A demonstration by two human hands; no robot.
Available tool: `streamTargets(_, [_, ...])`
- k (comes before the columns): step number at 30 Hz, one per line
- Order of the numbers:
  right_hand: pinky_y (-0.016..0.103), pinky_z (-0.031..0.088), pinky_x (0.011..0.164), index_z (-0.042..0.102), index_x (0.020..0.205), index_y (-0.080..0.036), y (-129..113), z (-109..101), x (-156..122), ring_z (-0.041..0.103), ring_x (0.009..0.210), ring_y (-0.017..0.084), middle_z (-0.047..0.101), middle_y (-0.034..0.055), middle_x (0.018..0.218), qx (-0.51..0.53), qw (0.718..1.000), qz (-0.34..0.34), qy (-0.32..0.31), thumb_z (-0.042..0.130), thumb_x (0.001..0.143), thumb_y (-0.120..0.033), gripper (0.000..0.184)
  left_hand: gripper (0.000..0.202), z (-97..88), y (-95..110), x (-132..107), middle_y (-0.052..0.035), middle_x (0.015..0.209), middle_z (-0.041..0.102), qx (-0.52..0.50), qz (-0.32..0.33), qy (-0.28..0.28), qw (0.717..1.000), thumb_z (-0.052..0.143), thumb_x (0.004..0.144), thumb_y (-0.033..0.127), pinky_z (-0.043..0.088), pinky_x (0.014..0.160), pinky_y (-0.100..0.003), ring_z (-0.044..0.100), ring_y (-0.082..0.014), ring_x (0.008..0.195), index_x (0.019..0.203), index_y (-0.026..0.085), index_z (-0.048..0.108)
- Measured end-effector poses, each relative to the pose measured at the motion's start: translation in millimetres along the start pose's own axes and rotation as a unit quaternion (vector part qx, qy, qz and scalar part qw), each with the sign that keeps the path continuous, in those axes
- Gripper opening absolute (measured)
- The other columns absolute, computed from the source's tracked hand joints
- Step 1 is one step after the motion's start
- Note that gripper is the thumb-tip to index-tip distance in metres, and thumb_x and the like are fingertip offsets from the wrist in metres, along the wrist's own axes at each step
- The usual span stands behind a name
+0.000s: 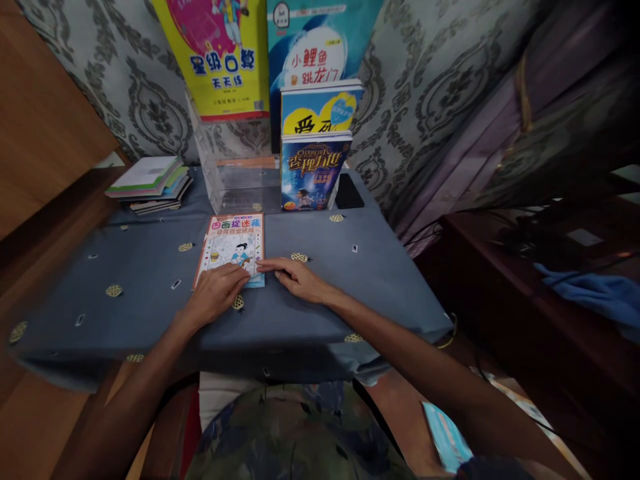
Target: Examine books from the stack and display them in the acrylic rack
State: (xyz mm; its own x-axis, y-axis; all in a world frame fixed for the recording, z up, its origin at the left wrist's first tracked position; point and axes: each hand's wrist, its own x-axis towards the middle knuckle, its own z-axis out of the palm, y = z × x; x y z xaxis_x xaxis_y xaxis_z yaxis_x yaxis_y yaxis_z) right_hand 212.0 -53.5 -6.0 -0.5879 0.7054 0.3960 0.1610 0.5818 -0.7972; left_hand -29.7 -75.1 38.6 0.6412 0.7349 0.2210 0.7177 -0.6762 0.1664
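Note:
A closed picture book (233, 237) with a white cover, colourful Chinese lettering and a drawn figure in blue lies flat on the table in front of a clear acrylic stand. Across its lower left part rests my left hand (216, 291), palm down, fingers lying out over the cover. My right hand (296, 279) is at the book's right edge, its index finger stretched out to the cover and the other fingers bent loosely. Neither hand has lifted anything, and both partly cover the book's lower portion.
The clear stand (215, 180) holds a yellow book (227, 87), a teal book (323, 40) and a dark blue book (313, 170), among others. A stack of books (150, 177) lies back left on the tablecloth (150, 267). A black phone-like slab (349, 191) lies back right.

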Motion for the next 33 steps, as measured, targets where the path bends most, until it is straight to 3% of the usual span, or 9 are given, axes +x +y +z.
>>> streamTargets(6, [0.042, 0.047, 0.105, 0.058, 0.137, -0.022, 4, 2, 0, 0.064, 0.118, 0.017, 0.072, 0.0065, 0.123, -0.008, 1.0, -0.015, 0.008, 0.041, 0.089, -0.003, 0.054, 0.029, 2.1, -1, -1, -0.0073, 0.098, 0.072, 0.005, 0.015, 0.016, 1.0, 0.042, 0.103, 0.027, 0.053, 0.078, -0.033, 0.067, -0.0209, 0.09, 0.101, 0.019, 0.07])
streamTargets(11, [0.038, 0.051, 0.096, 0.07, 0.12, -0.022, 1, 1, 0, 0.067, 0.105, 0.017, 0.075, 0.006, 0.112, -0.053, 0.999, -0.006, 0.002, 0.043, 0.086, 0.001, 0.049, 0.026, 8.1, 0, -6, -0.0067, 0.101, 0.072, 0.015, 0.034, 0.045, 0.998, 0.044, 0.103, 0.026, 0.054, 0.08, -0.033, 0.068, -0.0205, 0.094, 0.101, 0.019, 0.069])
streamTargets(14, [0.039, 0.049, 0.1, 0.072, 0.114, -0.023, 1, 2, 0, 0.065, 0.111, 0.017, 0.074, 0.005, 0.116, -0.072, 0.996, -0.043, -0.019, 0.042, 0.08, 0.007, 0.055, 0.025, 13.4, 2, -9, -0.0076, 0.106, 0.073, 0.046, 0.048, 0.067, 0.996, 0.045, 0.102, 0.025, 0.055, 0.081, -0.033, 0.068, -0.021, 0.097, 0.103, 0.019, 0.069])
streamTargets(18, [0.042, 0.05, 0.098, 0.074, 0.11, -0.021, 2, 5, -2, 0.065, 0.109, 0.019, 0.073, 0.0076, 0.121, -0.152, 0.985, -0.068, -0.038, 0.044, 0.082, 0.006, 0.049, 0.024, 21.1, 6, -13, -0.0093, 0.107, 0.073, 0.083, 0.045, 0.085, 0.992, 0.046, 0.102, 0.025, 0.057, 0.081, -0.033, 0.069, -0.0214, 0.097, 0.1, 0.017, 0.069])
streamTargets(21, [0.042, 0.051, 0.096, 0.074, 0.111, -0.021, -1, 6, -3, 0.065, 0.109, 0.02, 0.072, 0.009, 0.123, -0.199, 0.975, -0.086, -0.054, 0.046, 0.083, 0.006, 0.048, 0.025, 26.9, 12, -17, -0.0104, 0.111, 0.072, 0.092, 0.031, 0.093, 0.991, 0.046, 0.102, 0.026, 0.057, 0.086, -0.034, 0.07, -0.0217, 0.101, 0.105, 0.017, 0.069])
streamTargets(26, [0.042, 0.052, 0.097, 0.073, 0.115, -0.019, -4, 5, -5, 0.064, 0.112, 0.022, 0.071, 0.0104, 0.125, -0.224, 0.967, -0.111, -0.058, 0.045, 0.082, 0.007, 0.05, 0.032, 33.6, 24, -31, -0.0137, 0.125, 0.069, 0.094, 0.038, 0.095, 0.99, 0.043, 0.102, 0.02, 0.05, 0.104, -0.045, 0.062, -0.0263, 0.123, 0.125, 0.015, 0.065])
streamTargets(29, [0.043, 0.052, 0.097, 0.073, 0.115, -0.021, -3, 5, -5, 0.065, 0.112, 0.022, 0.072, 0.0085, 0.124, -0.229, 0.965, -0.116, -0.057, 0.044, 0.082, 0.007, 0.052, 0.034, 31.2, 19, -46, -0.013, 0.128, 0.069, 0.083, 0.026, 0.102, 0.991, 0.042, 0.102, 0.019, 0.051, 0.105, -0.045, 0.064, -0.0253, 0.121, 0.126, 0.016, 0.065])
streamTargets(33, [0.044, 0.054, 0.095, 0.074, 0.109, -0.018, -2, 6, -4, 0.066, 0.11, 0.023, 0.072, 0.0107, 0.122, -0.228, 0.965, -0.123, -0.049, 0.044, 0.084, 0.005, 0.046, 0.033, 21.5, -4, -69, -0.0096, 0.125, 0.071, 0.067, -0.025, 0.13, 0.989, 0.043, 0.102, 0.025, 0.053, 0.102, -0.044, 0.068, -0.0239, 0.112, 0.123, 0.021, 0.068])
